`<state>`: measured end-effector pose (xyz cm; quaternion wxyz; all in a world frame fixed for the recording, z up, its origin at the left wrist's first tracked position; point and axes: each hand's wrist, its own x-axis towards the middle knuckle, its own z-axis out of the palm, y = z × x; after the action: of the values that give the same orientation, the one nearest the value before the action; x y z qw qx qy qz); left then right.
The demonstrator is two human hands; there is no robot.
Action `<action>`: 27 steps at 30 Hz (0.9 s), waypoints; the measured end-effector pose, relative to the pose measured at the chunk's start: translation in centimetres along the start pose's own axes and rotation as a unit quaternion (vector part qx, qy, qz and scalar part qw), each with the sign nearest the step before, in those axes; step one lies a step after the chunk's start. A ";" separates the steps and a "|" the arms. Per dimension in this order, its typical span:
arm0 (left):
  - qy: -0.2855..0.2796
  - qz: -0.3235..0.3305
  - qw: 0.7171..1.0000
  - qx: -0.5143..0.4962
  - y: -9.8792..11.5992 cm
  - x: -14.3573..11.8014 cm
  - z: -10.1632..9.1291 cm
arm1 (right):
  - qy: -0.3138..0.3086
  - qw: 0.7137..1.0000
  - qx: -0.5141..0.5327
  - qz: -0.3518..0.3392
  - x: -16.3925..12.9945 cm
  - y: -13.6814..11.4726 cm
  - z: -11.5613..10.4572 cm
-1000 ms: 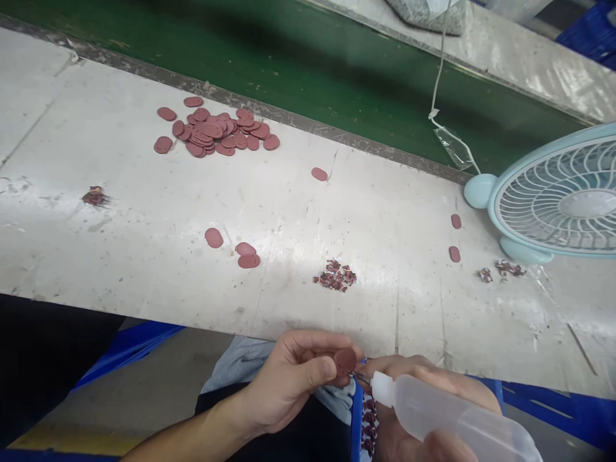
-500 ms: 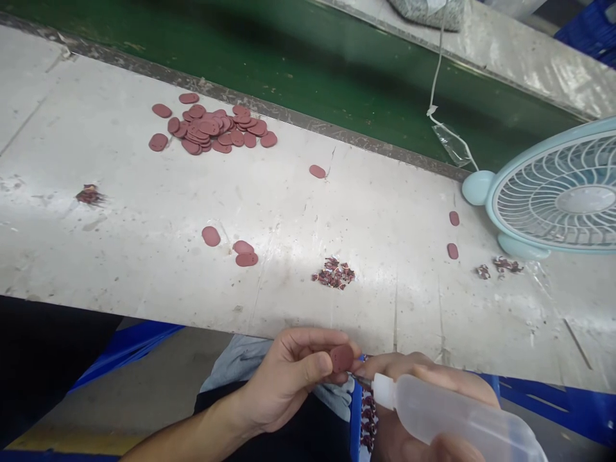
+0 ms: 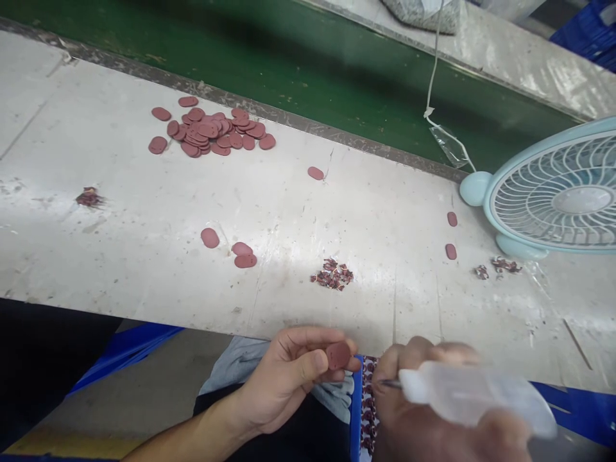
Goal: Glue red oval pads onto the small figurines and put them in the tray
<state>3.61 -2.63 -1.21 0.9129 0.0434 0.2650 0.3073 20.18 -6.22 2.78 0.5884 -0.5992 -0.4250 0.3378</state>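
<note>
My left hand [image 3: 293,372] pinches a reddish-brown oval disc [image 3: 338,355] between thumb and fingers, just past the table's near edge. My right hand [image 3: 418,410], smeared by motion, is closed around a translucent squeeze bottle [image 3: 476,393]. The bottle's thin dark metal tip [image 3: 389,384] points left, apart from the disc. Below and between my hands, a blue tray [image 3: 355,410] holds rows of small dark red pieces [image 3: 368,404], partly hidden by my right hand.
A pile of similar discs [image 3: 206,130] lies on the white table [image 3: 144,244], with loose ones around. Small dark red scraps [image 3: 333,274] sit near the front edge. A light blue fan [image 3: 568,192] stands at right, its white cord [image 3: 436,64] crossing a green strip [image 3: 289,70].
My right hand has drawn the bottle to the right, taking its tip away from the disc. The left hand keeps its hold on the disc and has barely moved.
</note>
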 end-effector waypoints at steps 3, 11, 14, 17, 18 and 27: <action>-0.004 0.019 1.000 0.003 0.3 0.0 -0.3 | 0.005 0.945 0.289 0.151 1.9 1.4 -0.8; 0.041 0.066 0.996 0.035 2.3 -0.8 -1.8 | 0.035 0.823 0.560 0.090 3.2 4.5 1.6; 0.076 0.077 0.993 0.043 3.1 -1.1 -2.2 | 0.012 0.958 0.283 0.053 2.7 4.0 0.4; 0.090 0.078 0.992 0.049 3.5 -1.2 -2.2 | -0.027 0.991 -0.124 0.028 2.8 3.6 -0.1; 0.090 0.077 0.992 0.051 3.5 -1.2 -2.1 | -0.035 0.978 -0.203 0.026 3.2 3.7 0.1; 0.094 0.074 0.992 0.046 3.4 -1.4 -2.0 | -0.093 0.906 -0.412 -0.013 6.6 4.3 1.6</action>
<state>-0.16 -0.91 -1.45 0.8560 0.0760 0.3592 0.3638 21.94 0.65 -1.03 0.2515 -0.7484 -0.5870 0.1793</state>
